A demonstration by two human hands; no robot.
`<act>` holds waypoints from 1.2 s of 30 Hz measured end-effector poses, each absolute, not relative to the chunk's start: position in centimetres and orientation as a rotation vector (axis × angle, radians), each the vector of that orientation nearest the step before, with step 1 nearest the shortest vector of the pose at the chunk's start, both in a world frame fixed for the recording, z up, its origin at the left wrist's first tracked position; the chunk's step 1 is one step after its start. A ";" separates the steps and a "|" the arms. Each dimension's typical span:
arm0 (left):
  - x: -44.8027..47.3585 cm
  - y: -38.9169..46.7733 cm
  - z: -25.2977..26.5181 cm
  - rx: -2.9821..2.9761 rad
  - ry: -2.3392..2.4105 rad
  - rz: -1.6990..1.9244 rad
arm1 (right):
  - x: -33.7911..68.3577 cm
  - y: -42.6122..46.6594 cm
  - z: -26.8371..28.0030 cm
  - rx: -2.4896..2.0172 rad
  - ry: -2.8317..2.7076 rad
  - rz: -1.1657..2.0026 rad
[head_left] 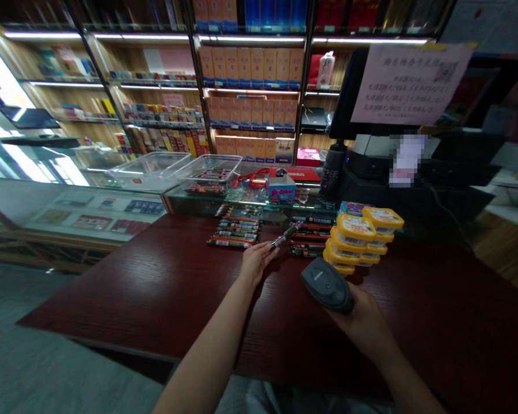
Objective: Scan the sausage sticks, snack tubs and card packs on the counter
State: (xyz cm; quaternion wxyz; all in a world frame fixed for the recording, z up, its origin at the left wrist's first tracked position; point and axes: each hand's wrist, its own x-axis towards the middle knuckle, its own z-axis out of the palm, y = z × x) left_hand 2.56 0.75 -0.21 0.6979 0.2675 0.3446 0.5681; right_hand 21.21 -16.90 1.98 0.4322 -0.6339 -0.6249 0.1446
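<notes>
In my left hand [255, 261] is one end of a slim, dark stick-shaped packet [286, 234], tilted up to the right above the table. My right hand [365, 316] grips a black barcode scanner [327, 284], its head pointing toward the packets. A row of similar stick packets [235, 232] lies to the left of the held one. More stick packets [308, 237] are laid out on its right, partly behind it. Beyond the scanner stand stacked tubs with yellow lids [356, 227]. What is printed on the packets is too small to read.
Along the back of the brown table [155, 287] runs a glass counter with clear plastic bins [211, 167], one holding more sticks. A small blue box [281, 188] sits there too. A monitor [345, 98] with a paper notice [410, 83] rises at the right. Shelves of boxes [252, 66] line the wall.
</notes>
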 end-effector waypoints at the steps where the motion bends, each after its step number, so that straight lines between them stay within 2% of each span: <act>1: 2.5 0.7 -0.2 0.599 0.772 1.269 | 21.5 -16.9 1.8 -1.650 -1.599 0.265; 4: 2.6 0.8 -0.6 0.610 0.801 1.277 | 22.4 -16.9 0.8 -1.845 -1.711 -0.093; 8: 3.1 0.8 -1.1 0.667 0.816 1.329 | 23.4 -16.7 -0.9 -1.787 -1.844 -0.381; 13: 2.3 1.9 0.4 0.737 0.912 1.467 | 24.0 -16.7 -1.8 -1.657 -1.886 -0.430; 19: -3.5 3.5 3.1 0.723 1.243 1.529 | 23.9 -16.9 -1.7 -1.728 -1.863 -0.386; 26: -9.3 2.6 2.4 0.718 1.582 1.482 | 23.8 -16.8 -1.9 -1.749 -1.863 -0.396; 28: -10.0 2.2 2.2 0.918 1.756 1.390 | 23.8 -16.8 -1.9 -1.743 -1.867 -0.387; 31: -10.2 1.5 2.2 1.543 2.050 1.167 | 23.7 -16.9 -1.7 -1.740 -1.881 -0.385; 34: -9.7 0.9 2.1 2.288 1.868 0.858 | 23.6 -17.0 -1.6 -1.739 -1.899 -0.397; 36: -9.1 0.7 1.9 2.558 1.671 0.702 | 23.7 -17.0 -1.6 -1.733 -1.902 -0.402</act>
